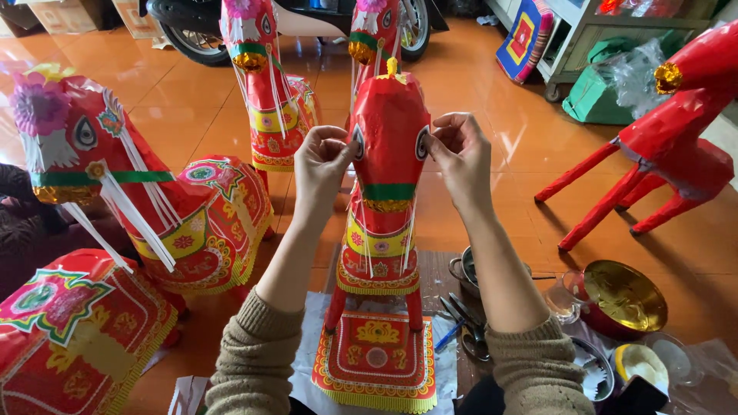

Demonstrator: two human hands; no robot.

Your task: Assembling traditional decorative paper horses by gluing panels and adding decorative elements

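A tall red paper horse figure (pixel 387 154), trimmed with a green and gold collar and a fringed yellow saddle cloth, stands upright on a low wooden board straight ahead, its long axis vertical and its head between both hands. The left hand (pixel 321 165) pinches at the paper eye on the head's left side, fingers curled together; the right hand (pixel 460 157) pinches at the matching eye opposite, equally near. Finished red paper horses (pixel 138 200) crowd the left, an undecorated red horse (pixel 669 146) stands well apart on the right, and a gold-lined red bowl (pixel 624 296) lies near the right forearm.
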